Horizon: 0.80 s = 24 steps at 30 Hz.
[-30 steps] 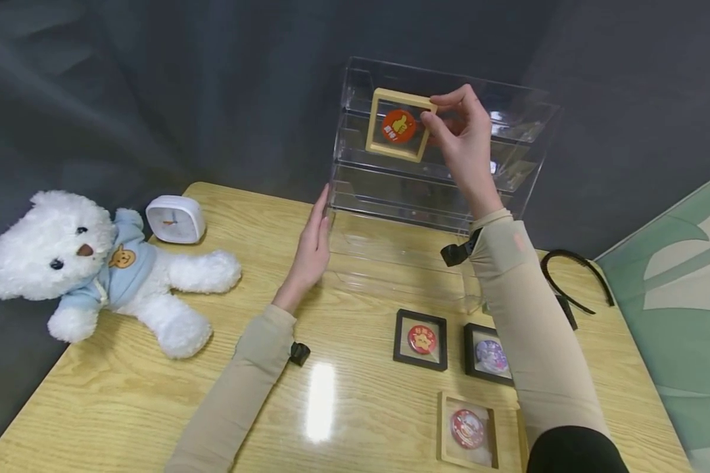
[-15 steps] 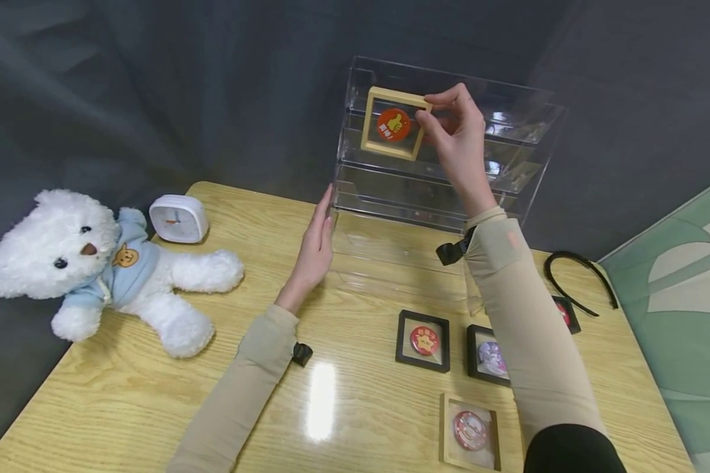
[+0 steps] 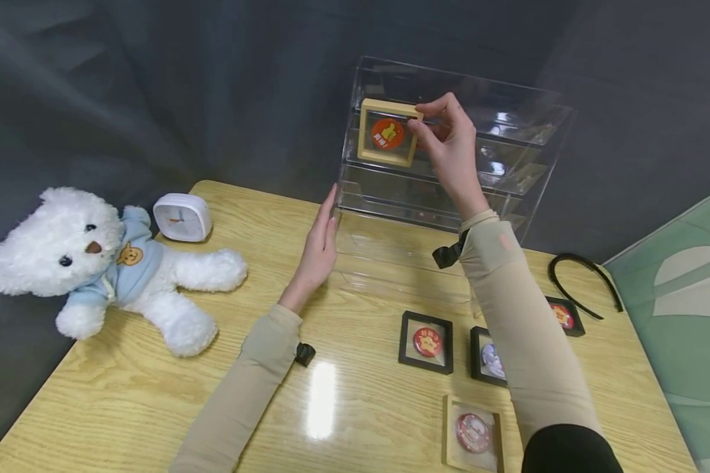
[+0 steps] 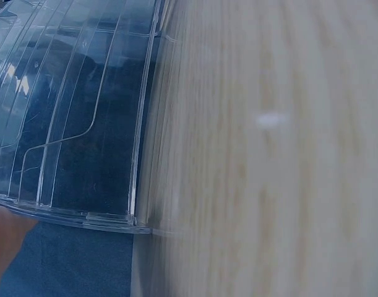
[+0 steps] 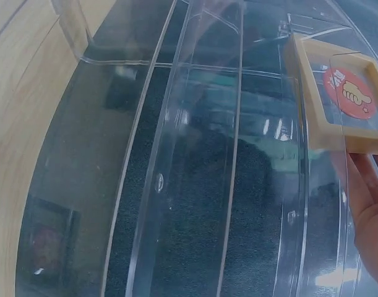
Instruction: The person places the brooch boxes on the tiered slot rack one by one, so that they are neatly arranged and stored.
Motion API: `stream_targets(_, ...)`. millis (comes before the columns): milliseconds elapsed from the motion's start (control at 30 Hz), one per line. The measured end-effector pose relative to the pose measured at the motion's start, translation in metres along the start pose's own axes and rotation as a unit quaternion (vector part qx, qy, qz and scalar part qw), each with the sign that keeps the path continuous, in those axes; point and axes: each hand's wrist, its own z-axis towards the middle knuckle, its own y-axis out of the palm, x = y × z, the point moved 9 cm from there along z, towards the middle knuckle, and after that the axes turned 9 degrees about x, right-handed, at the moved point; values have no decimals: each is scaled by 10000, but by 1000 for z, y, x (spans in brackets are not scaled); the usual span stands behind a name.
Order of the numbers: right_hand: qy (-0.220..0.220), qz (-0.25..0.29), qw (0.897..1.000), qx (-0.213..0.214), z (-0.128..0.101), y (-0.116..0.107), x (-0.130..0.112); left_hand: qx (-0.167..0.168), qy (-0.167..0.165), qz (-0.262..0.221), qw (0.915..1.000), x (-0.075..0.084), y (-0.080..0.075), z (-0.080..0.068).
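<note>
My right hand (image 3: 444, 141) pinches a light wooden frame (image 3: 386, 133) with an orange thumbs-up badge by its right edge, holding it upright at the top tier of a clear acrylic tiered stand (image 3: 509, 164). In the right wrist view the wooden frame (image 5: 337, 99) sits against the stand's steps (image 5: 195, 154), with my fingers (image 5: 368, 192) below it. My left hand (image 3: 318, 253) lies flat with straight fingers against the stand's lower left corner. The left wrist view shows the stand's ridged wall (image 4: 71, 117) beside the wooden table (image 4: 269, 154).
A white teddy bear (image 3: 106, 269) and a small white clock (image 3: 181, 217) lie at the table's left. Three black-framed badges (image 3: 426, 342) and one wooden-framed badge (image 3: 472, 433) lie in front of the stand. A black headband (image 3: 586, 279) rests at the right.
My right hand has carried the wooden frame slightly left and down, closer onto the stand's top tier. The left hand has stayed at the stand's corner.
</note>
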Motion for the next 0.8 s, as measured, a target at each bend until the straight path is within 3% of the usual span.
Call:
stream_targets(500,277,56,9996,50,-6,3,8,-50,-53,27,10000,-1,1,-1)
stream_targets(800,-19,-166,9999,12,-8,6,3,-51,32,20,10000,0,2,1)
